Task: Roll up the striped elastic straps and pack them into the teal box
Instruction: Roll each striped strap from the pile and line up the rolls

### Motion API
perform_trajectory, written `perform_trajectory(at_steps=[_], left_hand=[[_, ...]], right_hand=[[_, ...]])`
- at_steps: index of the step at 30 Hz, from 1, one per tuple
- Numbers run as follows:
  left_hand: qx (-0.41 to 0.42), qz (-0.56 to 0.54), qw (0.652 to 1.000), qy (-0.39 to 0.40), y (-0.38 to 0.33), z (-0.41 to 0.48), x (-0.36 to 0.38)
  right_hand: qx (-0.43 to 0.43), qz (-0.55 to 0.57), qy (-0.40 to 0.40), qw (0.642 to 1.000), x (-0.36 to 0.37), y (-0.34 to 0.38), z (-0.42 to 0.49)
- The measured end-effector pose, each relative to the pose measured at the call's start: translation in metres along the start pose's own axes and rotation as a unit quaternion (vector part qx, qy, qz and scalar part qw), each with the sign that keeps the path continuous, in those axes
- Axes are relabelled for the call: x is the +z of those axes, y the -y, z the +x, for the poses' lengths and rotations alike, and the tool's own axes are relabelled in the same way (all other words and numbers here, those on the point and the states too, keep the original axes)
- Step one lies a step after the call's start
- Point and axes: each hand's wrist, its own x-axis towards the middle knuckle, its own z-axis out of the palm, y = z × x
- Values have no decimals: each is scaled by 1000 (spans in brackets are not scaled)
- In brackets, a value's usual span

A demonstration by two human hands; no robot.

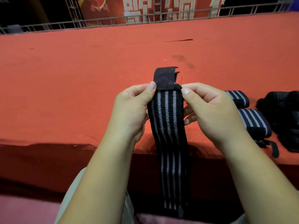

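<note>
A striped elastic strap [168, 120], black with grey lengthwise stripes, is held up over the middle of the near edge of a table [80, 78] covered in red cloth. The left hand [129, 109] grips the strap's left edge near its top, the thumb pressed on the front face and the fingers [140, 90] curled round behind it. The right hand [210, 109] pinches the strap's right edge at the same height, thumb tip on the front and the other fingers bent behind the band. Above both thumbs a plain black end patch [164, 78] of the strap stands upright, flecked with lint, and a second layer shows just behind its right side. Below the hands the strap hangs down past the table's near edge toward the person's lap. Toward the right end of the table, close to the near edge, lies a rolled strap [237, 97], and just nearer the edge a second rolled strap [254, 122] with a loose black tab [273, 147] trailing from it. Beside these, at the right edge, sits a dark heap [284, 117] whose make-up I cannot tell. Beyond the far edge runs a metal railing [97, 23], and behind it hangs a red banner [161, 8] with pale characters.
</note>
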Motion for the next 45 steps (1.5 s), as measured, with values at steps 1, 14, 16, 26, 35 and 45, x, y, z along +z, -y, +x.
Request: perform_trajectory(at_steps=[1, 14, 16, 26, 35, 45], left_hand=[[11, 6, 1000, -3, 0, -1, 2], [53, 47, 993, 95, -1, -2, 5], [44, 53, 989, 132, -2, -3, 3], [97, 93, 979, 155, 2, 1, 2], [97, 108, 963, 226, 3, -1, 3], [78, 90, 971, 206, 7, -1, 9]], right_hand=[[0, -4, 0, 1000, -2, 1, 0], [-52, -50, -7, 997, -13, 1, -2], [-66, -82, -12, 994, -14, -1, -3], [-61, -136, 6, 989, -21, -8, -3], [-42, -145, 67, 986, -31, -7, -5], [-56, -142, 66, 986, -35, -15, -5]])
